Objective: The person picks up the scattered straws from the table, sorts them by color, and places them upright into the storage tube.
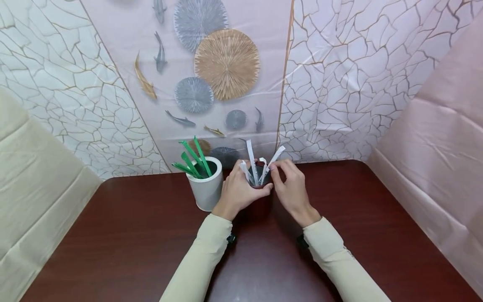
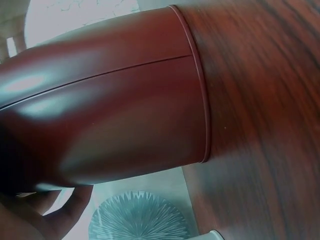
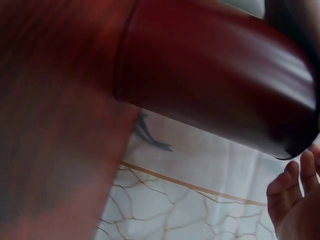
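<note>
A dark red, leather-like cylindrical holder [image 2: 125, 110] stands upright on the table, with several white strips [image 1: 253, 165] rising from its mouth. Around its upper part, my left hand [image 1: 239, 191] grips it, thumb along the near rim. Some of that hand's fingers [image 2: 70, 212] show past the side of the holder in the left wrist view. At the right of the rim, my right hand [image 1: 292, 188] pinches one white strip [image 1: 277, 154] that leans right. In the right wrist view its fingers [image 3: 295, 185] appear beside the holder's top end.
Just left of the red holder stands a white cylindrical holder [image 1: 205, 193] with several green strips [image 1: 196, 161] in it. Both are near the far edge of the dark red-brown table [image 1: 143, 235]. A patterned cloth backdrop [image 1: 339, 84] hangs directly behind, and plain cloth flanks the sides.
</note>
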Action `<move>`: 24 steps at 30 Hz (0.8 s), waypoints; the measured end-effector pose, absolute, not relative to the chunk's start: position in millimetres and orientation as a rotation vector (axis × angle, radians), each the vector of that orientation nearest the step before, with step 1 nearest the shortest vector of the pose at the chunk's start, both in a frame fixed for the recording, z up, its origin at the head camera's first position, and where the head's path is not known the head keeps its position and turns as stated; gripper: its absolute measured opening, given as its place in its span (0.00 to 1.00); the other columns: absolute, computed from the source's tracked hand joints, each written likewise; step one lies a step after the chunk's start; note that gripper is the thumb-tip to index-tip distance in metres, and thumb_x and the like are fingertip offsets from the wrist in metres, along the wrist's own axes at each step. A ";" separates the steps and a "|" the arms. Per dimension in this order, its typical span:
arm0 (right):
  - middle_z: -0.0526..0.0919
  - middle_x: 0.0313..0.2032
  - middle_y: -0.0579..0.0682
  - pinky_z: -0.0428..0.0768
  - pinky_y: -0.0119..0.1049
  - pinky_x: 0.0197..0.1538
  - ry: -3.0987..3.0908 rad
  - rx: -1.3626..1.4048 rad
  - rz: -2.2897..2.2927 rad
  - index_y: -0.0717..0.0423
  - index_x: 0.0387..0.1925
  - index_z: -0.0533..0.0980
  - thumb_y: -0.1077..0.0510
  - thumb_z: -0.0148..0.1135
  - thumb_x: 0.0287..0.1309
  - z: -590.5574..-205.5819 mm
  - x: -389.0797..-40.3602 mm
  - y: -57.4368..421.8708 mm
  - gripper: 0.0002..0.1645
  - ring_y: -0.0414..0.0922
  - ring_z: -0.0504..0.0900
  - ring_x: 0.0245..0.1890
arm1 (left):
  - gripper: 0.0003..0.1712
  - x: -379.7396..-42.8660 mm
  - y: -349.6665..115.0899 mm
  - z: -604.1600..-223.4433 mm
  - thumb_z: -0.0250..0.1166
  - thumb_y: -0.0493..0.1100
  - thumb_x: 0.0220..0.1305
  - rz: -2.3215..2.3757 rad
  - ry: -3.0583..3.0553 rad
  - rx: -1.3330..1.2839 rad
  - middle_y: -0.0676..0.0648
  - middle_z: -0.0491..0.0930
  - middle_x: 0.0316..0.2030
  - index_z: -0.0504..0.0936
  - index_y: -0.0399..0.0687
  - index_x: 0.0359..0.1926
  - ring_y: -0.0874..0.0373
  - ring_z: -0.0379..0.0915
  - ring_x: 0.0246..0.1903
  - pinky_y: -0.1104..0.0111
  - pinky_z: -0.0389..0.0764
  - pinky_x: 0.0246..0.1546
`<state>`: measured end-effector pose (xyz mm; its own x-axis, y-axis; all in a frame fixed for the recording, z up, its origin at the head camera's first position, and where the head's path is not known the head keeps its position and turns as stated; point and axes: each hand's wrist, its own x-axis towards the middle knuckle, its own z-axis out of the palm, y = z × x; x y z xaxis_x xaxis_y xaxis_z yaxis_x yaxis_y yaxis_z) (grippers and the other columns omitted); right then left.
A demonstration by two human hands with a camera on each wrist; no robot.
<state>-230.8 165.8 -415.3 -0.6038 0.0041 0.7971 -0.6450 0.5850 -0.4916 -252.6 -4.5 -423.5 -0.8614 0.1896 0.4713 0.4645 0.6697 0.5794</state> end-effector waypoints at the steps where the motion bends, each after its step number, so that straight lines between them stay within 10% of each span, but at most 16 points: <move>1: 0.84 0.38 0.56 0.77 0.38 0.47 -2.044 0.498 1.050 0.65 0.41 0.84 0.65 0.62 0.73 -418.3 -229.9 166.3 0.07 0.51 0.84 0.41 | 0.38 -251.0 -4.0 -424.6 0.75 0.71 0.49 -1.026 -2.519 -0.515 0.51 0.76 0.57 0.82 0.59 0.57 0.51 0.82 0.41 0.54 0.85 0.40; 15: 0.83 0.37 0.54 0.75 0.37 0.45 -2.103 0.489 1.110 0.63 0.41 0.85 0.66 0.66 0.69 -424.0 -235.5 173.2 0.04 0.49 0.82 0.40 | 0.44 -248.5 -9.8 -416.8 0.74 0.69 0.57 -1.042 -2.588 -0.647 0.51 0.71 0.65 0.74 0.58 0.70 0.55 0.79 0.54 0.53 0.84 0.52; 24: 0.82 0.39 0.55 0.72 0.22 0.39 -2.109 0.408 1.101 0.64 0.43 0.85 0.65 0.67 0.69 -399.7 -221.8 197.6 0.05 0.41 0.76 0.35 | 0.54 -212.9 -32.9 -380.9 0.66 0.68 0.67 -0.708 -2.607 -0.766 0.41 0.68 0.73 0.60 0.40 0.80 0.47 0.68 0.71 0.51 0.78 0.64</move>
